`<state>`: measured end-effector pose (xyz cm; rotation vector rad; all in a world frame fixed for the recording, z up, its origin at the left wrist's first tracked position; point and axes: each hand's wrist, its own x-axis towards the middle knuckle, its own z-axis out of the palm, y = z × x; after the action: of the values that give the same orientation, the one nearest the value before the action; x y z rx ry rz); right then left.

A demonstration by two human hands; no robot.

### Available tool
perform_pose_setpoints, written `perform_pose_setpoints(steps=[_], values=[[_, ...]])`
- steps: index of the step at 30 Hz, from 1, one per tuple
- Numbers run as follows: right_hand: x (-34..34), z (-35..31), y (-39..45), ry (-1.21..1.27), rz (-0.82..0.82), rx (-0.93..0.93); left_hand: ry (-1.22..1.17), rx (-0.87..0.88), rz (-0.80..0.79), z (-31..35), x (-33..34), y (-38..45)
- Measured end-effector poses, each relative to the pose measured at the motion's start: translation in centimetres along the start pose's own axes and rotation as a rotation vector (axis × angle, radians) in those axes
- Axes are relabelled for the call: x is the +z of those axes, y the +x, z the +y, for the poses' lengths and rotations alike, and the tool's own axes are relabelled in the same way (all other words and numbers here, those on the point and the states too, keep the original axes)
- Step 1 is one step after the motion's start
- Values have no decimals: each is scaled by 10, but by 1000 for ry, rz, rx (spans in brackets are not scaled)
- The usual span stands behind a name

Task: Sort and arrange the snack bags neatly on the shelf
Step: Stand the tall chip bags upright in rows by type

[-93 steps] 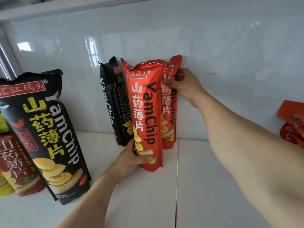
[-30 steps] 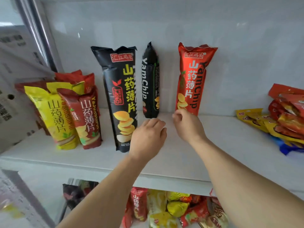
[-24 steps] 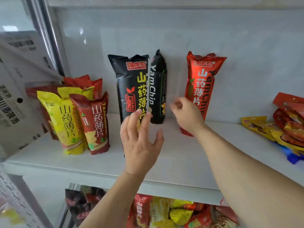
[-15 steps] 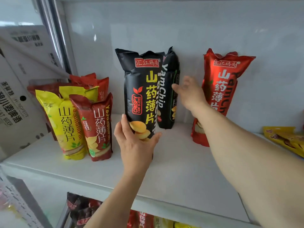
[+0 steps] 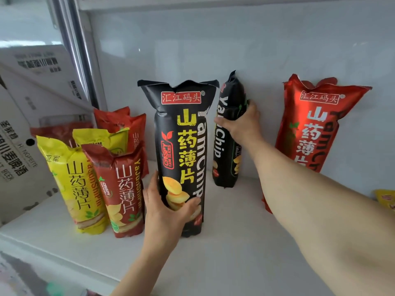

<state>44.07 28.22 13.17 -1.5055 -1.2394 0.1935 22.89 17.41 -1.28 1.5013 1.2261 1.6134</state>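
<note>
Snack bags all over this white shelf [image 5: 224, 248], and from the head view (the only one there is) both hands are busy with the black ones. The left hand [image 5: 165, 212] is wrapped around the bottom of the front black bag [image 5: 181, 150], thumb across the chip picture and the other fingers round its left edge, so it's clamped on there. That bag stands upright near the front of the shelf, and my guess is the low grip is so it can be slid without tipping, since these tall skinny packs look top-heavy. The right hand [image 5: 241, 122] is closed around the middle of the rear black bag [image 5: 228, 135], which is turned edge-on and leans against the back wall [image 5: 213, 50]. Looks to me like the plan is to pair the two blacks up.

The big red bag [image 5: 310, 129] leans on that same wall off to the right, partly behind the right forearm. On the left there's a huddle of shorter packs: a yellow bag [image 5: 70, 178], a dark red bag [image 5: 124, 189] just beside it, more of both behind.

Material-wise it's all crinkly foil-plastic film, puffed like pillows with flat crimped tops. The black film looks matte, the red one glossy with glare on it. Shelf and wall look smooth and slick, so I'd expect bags to slide easily
</note>
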Motion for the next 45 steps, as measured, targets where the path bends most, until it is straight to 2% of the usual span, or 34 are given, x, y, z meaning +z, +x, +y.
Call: perform_pose_setpoints(steps=[8, 14, 17, 21, 24, 31, 34, 39, 45], values=[[-7, 16, -3, 272, -29, 129, -154, -40, -179, -3, -4, 12], [-11, 15, -11, 376, -111, 162, -301, -157, -218, 0, -3, 16], [-3, 19, -12, 318, -106, 142, -313, -165, -225, -1, -4, 17], [6, 8, -13, 135, 23, 43, -316, -156, -240, -4, -5, 18], [7, -6, -6, 100, 64, -3, -311, -156, -256, -4, -5, 17], [-23, -1, 0, 287, -8, 49, -306, -171, -373, -17, -1, 26], [-19, 7, -5, 309, -22, 100, -298, -168, -369, -25, 1, 32], [13, 29, -27, 42, -4, 143, -275, -156, -328, -35, 7, 33], [45, 69, -59, -1, -38, 216, -333, -188, -352, -41, 10, 34]])
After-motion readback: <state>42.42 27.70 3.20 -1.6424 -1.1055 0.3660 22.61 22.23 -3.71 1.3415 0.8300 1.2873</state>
